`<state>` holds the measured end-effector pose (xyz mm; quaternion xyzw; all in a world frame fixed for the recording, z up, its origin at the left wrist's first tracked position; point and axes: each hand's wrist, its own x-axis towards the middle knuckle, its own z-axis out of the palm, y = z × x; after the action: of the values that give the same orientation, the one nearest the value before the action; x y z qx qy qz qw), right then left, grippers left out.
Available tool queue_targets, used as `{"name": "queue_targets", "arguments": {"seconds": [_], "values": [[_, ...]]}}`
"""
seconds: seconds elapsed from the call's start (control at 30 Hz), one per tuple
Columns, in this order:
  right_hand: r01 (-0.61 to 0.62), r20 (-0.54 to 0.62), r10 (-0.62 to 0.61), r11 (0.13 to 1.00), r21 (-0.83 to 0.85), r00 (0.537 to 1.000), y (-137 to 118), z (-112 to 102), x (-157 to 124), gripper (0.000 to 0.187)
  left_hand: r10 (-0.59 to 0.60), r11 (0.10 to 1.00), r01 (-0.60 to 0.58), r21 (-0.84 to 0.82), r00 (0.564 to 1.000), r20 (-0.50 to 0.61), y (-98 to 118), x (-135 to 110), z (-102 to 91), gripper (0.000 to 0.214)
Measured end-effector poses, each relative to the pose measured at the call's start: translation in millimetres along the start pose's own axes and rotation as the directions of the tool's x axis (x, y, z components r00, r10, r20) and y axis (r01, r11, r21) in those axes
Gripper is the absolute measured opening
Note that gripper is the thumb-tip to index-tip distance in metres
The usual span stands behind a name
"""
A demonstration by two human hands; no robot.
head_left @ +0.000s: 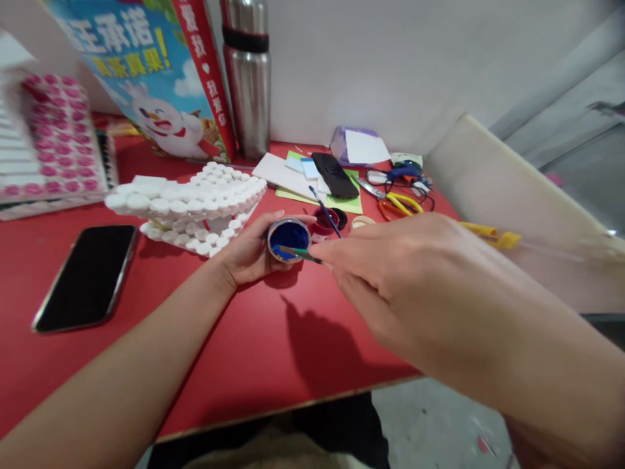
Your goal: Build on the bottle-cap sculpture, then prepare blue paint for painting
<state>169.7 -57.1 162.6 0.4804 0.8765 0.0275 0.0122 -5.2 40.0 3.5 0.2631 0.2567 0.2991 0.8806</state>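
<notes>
My left hand [254, 251] is wrapped round a small open paint jar [289, 240], which is tilted so that its dark blue inside faces me. Between the closed fingers of my right hand [385, 267] is a paintbrush [301, 254] with a green section, its bristles dipped inside the jar at the blue paint. Just behind the jar, a dark red paint pot [325, 225] stands with a second, blue-handled brush [325, 212] leaning on it. Left of my left hand sits a white model [195, 202] built of many small round pieces.
A smartphone [86, 277] lies on the red table [234, 371] at left. At the back stand a printed box [141, 78] and a steel flask [249, 85]. Papers, a black phone [334, 174], scissors [385, 195] and a purple packet [361, 144] lie behind my right hand.
</notes>
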Motion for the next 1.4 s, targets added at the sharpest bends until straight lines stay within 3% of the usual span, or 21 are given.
{"name": "queue_targets", "arguments": {"seconds": [0.1,0.27,0.5,0.7,0.93,1.17,1.4], "values": [[0.036,0.051,-0.039,0.998,0.045,0.998,-1.0,-0.8,-1.7,0.03,-0.002,1.0,0.002,-0.007,1.0,-0.005,0.1,0.2,-1.2,0.042],[0.043,0.179,-0.039,0.999,-0.02,0.983,0.8,1.5,5.7,0.024,-0.001,1.0,0.002,-0.021,0.999,0.034,-1.6,2.1,-4.8,0.046],[-0.044,0.109,0.047,0.999,-0.029,0.993,4.4,3.2,5.4,0.025,-0.121,0.992,0.126,-0.008,0.966,0.227,-0.7,2.3,-9.9,0.049],[-0.094,0.013,0.094,0.995,-0.012,0.995,6.6,9.2,-0.4,0.027,-0.127,0.987,0.146,-0.068,0.966,0.227,5.6,-3.1,-12.2,0.037],[-0.153,-0.049,0.149,0.984,-0.091,0.988,6.4,9.8,-1.9,0.032,-0.19,0.974,0.211,-0.088,0.961,0.202,4.8,-1.8,-16.1,0.057],[-0.175,-0.028,0.173,0.979,-0.107,0.985,1.3,11.9,8.3,0.028,-0.209,0.969,0.234,-0.073,0.944,0.256,2.4,1.0,-13.5,0.061],[-0.152,0.042,0.161,0.976,-0.157,0.986,-3.6,9.9,16.0,0.022,-0.293,0.941,0.333,-0.057,0.888,0.355,2.5,3.1,-17.6,0.061]]}}
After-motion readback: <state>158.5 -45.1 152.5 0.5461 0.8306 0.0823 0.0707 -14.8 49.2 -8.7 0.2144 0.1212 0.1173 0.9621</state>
